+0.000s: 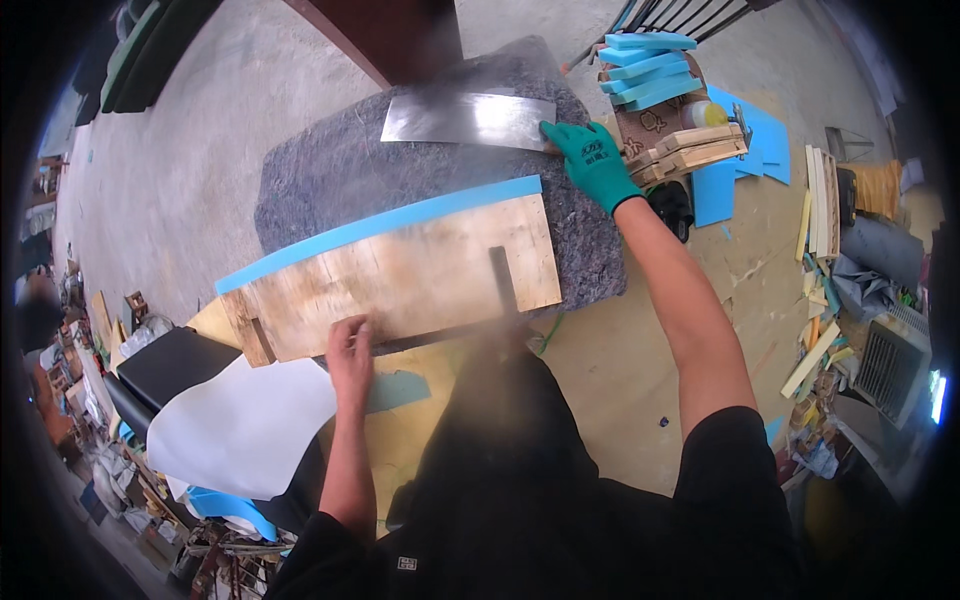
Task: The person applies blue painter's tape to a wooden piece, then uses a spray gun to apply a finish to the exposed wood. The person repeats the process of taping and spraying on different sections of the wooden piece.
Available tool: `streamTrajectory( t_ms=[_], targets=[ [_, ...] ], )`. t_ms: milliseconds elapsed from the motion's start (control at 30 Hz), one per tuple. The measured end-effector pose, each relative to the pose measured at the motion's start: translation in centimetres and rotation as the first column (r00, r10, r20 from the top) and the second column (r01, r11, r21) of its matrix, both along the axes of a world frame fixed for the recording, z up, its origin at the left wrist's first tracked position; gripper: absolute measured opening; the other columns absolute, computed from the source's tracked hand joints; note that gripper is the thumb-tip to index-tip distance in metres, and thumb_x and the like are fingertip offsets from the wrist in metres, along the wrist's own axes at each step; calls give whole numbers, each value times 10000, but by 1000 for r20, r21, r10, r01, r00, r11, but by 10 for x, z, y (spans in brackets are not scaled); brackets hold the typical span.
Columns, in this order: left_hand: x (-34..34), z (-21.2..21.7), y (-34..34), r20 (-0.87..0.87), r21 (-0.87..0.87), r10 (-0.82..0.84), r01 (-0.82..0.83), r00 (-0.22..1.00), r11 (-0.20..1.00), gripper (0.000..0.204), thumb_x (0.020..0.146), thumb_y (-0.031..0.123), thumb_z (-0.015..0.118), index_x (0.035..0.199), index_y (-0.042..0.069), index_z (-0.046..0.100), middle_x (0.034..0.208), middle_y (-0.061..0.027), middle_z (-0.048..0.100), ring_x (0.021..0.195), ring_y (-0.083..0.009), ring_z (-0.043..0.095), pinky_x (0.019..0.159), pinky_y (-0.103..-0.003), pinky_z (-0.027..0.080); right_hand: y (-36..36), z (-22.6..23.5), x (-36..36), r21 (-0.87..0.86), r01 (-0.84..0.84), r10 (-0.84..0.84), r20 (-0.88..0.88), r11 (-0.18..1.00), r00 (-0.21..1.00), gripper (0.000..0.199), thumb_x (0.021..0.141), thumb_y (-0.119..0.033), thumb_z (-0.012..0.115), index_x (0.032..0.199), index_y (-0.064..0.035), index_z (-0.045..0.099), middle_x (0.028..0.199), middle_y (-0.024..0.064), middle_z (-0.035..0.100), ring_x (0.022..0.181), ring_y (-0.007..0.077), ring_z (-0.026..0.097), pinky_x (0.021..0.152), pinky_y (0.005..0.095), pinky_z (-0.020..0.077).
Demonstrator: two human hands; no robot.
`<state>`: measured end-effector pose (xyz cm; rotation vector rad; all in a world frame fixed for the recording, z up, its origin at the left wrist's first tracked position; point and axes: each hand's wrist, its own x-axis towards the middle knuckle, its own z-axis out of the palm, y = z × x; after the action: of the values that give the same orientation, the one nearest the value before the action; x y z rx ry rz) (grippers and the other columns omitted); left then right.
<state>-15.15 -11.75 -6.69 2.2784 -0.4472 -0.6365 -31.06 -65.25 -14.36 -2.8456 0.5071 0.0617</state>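
Cluttered workshop, grey floor [190,150] ahead of me.
Dark red post [375,38] in front, scrap piles [812,360] both sides of me, bright light [937,396] far right.

There are one left hand [350,353], one right hand [586,156] and one glove [604,186]. Toward the mat's [325,190] far edge is one sheet [462,119]; toward its near edge, one board [400,272] with one foam strip [385,226].

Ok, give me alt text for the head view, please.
A green-gloved right hand touches the right end of a shiny silver sheet on a dark grey surface. The bare left hand is at the near edge of a wooden board, whose curved far edge carries a blue strip.
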Motion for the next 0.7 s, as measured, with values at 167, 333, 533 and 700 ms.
streamTrajectory(
  t_ms=[167,333,533,700],
  targets=[
    [44,-31,86,252,130,264,-303,931,944,289,1058,182,715,1235,-44,738,1210,-195,729,1060,-298,718,951,-422,573,49,2,-16,-150,172,-153,129,974,980,709,1014,-192,759,1671,-112,507,1673,183,556,1507,383,552,1280,483,394],
    [69,-84,193,354,223,673,-757,650,614,445,1037,336,744,1240,-54,682,1154,-201,719,1040,-324,695,937,-464,568,176,20,-75,479,478,-615,182,737,767,738,1047,-282,787,1631,56,489,1633,322,551,1472,481,571,1222,569,461],
    [66,-90,158,-378,88,842,-891,385,446,629,1126,521,623,1538,48,589,1492,-148,676,1324,-352,671,1066,-490,514,278,-5,-102,180,708,-701,-109,683,705,1007,951,-508,840,1644,101,437,1660,370,492,1534,551,470,1257,616,396],
    [84,-108,187,-541,-60,765,-923,351,381,708,1116,560,656,1583,38,552,1549,-135,656,1430,-301,621,1179,-480,437,264,4,-83,227,727,-717,-139,648,683,1025,928,-525,880,1649,64,451,1624,327,550,1527,510,491,1287,569,359]
  ],
)
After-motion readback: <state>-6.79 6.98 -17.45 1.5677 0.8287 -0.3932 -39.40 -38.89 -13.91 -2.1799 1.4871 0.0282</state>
